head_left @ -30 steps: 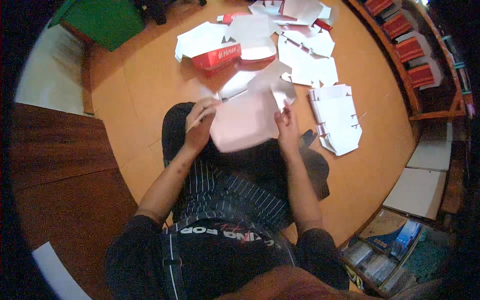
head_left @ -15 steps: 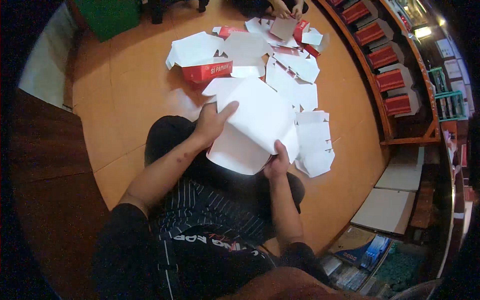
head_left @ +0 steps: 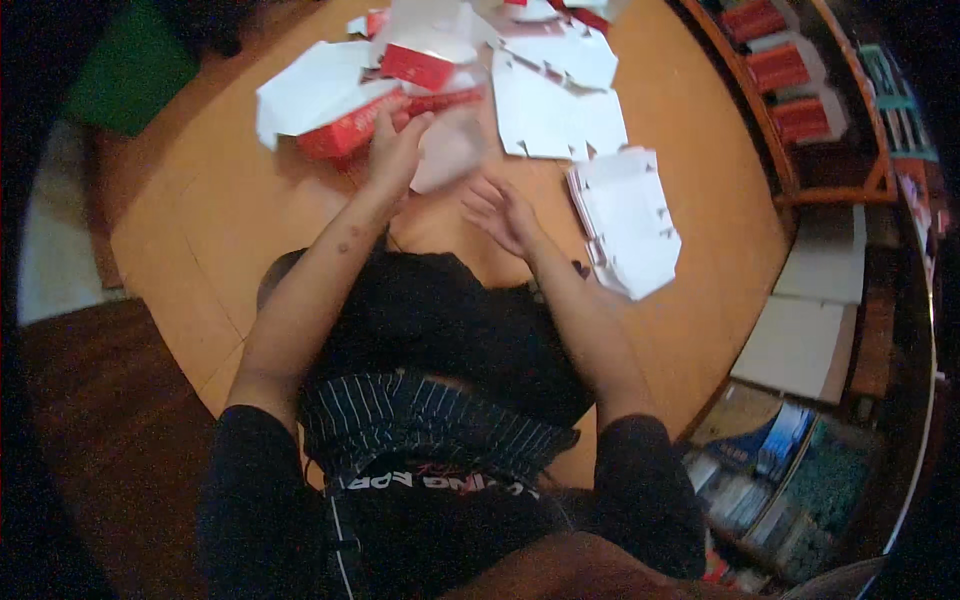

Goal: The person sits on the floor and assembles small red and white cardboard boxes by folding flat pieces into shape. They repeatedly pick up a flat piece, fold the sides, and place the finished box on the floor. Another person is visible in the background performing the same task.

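My left hand (head_left: pixel 396 152) reaches forward to the near side of a folded carton box (head_left: pixel 345 130) with red sides and a white inside. Its fingers are apart and blurred; whether they touch the box is unclear. A pale, smeared panel (head_left: pixel 447 155) shows just right of that hand. My right hand (head_left: pixel 503 212) hangs over the floor in front of my lap, fingers spread, holding nothing. Behind the first box stands another red and white carton box (head_left: pixel 420 62). To the right of my right hand lies a stack of flat white carton blanks (head_left: pixel 632 222).
More unfolded white blanks (head_left: pixel 555 110) lie on the orange tiled floor (head_left: pixel 190 240) ahead. On the right, a wooden shelf (head_left: pixel 835 195) holds red and white cartons. Dark wooden furniture (head_left: pixel 100 390) borders the left, with a green bin-like object (head_left: pixel 135 75) beyond.
The white carton that both hands held over my lap has left them. My left hand has moved forward to the boxes, my right hand has come away with fingers spread, and the view has shifted.
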Available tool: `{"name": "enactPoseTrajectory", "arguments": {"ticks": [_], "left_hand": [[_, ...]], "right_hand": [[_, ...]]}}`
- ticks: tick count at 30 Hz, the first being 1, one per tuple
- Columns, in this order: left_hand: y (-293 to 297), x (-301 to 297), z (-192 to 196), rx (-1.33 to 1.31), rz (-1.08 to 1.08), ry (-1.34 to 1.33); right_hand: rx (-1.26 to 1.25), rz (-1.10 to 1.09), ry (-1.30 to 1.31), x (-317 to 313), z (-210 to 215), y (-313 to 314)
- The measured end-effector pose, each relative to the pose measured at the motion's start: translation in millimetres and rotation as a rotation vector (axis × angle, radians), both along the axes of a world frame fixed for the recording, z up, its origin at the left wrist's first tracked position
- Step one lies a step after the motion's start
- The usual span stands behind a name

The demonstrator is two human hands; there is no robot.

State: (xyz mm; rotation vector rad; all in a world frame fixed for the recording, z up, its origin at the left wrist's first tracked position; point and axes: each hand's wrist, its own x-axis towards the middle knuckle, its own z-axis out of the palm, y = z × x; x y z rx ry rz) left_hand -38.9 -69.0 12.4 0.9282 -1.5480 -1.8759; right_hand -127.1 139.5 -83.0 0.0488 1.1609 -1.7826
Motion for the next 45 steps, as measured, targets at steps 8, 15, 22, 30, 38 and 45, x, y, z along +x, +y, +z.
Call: {"name": "enactPoseTrajectory", "arguments": {"ticks": [8, 15, 22, 30, 38, 45], "left_hand": [[45.9, 8.9, -43.2, -0.990, -0.858, -0.045], [54.4, -9.1, -63.3, -0.988, -1.200, -0.305], [38.7, -7.4, -88.8, -0.855, -1.189, -0.675], [25.7, -14.8, -159.8, -1.127, -0.896, -0.537], [54.7, -18.3, 1.6, -1.209, -0.545, 0.189], [69.7, 58.8, 23.0, -1.123, -0.645, 0.198]], "right_hand": [[0.895, 0.011, 1.390, -130.1, -10.3, 53.5], [1.034, 0.425, 1.555, -217.1, -43.7, 121.3], [0.988, 0.354, 1.407, -230.5, -51.6, 115.6], [1.190, -0.674, 1.392, -240.0, -27.6, 155.4], [0.713, -0.159, 1.722, -68.1, 147.9, 111.3], [0.279, 0.117, 1.458, 70.0, 163.9, 80.6]]}}
